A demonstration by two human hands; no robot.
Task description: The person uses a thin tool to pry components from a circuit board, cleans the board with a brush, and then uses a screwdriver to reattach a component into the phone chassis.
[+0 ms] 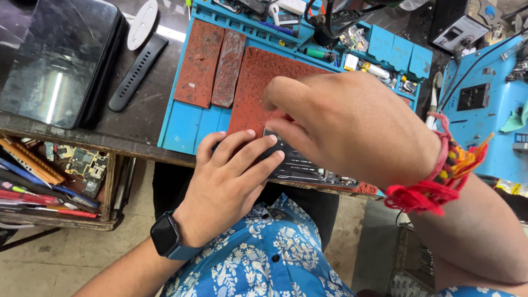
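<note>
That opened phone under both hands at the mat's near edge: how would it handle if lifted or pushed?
The opened phone looks flat and rigid, so probably stiff, not floppy. Its exposed internals suggest fragility. It seems to overhang the red pad, so a push toward the person might tip it off.

I am counting two hands, left hand and right hand, resting on one opened phone. I am seeing three red pads lying on one blue mat, one tablet, one strap, one smartwatch.
</note>
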